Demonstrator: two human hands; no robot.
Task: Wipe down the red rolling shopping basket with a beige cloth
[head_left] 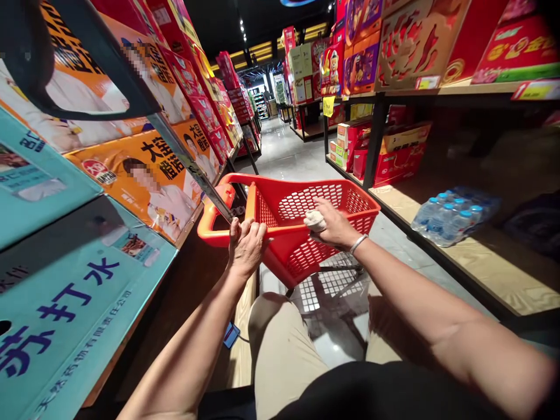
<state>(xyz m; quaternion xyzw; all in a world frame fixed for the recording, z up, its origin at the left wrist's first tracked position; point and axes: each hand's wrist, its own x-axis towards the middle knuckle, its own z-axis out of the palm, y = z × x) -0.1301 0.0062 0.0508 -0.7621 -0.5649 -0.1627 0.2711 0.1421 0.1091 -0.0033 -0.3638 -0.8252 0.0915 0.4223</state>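
A red plastic shopping basket (280, 233) with perforated walls stands on the floor in front of my knees. Its long metal pull rod (192, 166) slants toward the upper left, ending in a black loop handle (83, 111) close to the camera. My left hand (246, 248) is closed over the basket's near rim, beside the foot of the rod. In my right hand (335, 227), held at the basket's right part, is a crumpled whitish cloth (315, 220). A pale bracelet circles that wrist. Part of the basket's inside is hidden by its near wall.
Stacked drink cartons, orange (144, 175) and teal (79, 315), rise close on my left. Along the right runs a wooden low shelf (494, 262) bearing wrapped water bottles (450, 216) and a red gift box (402, 154). A tiled aisle (280, 143) leads away between displays.
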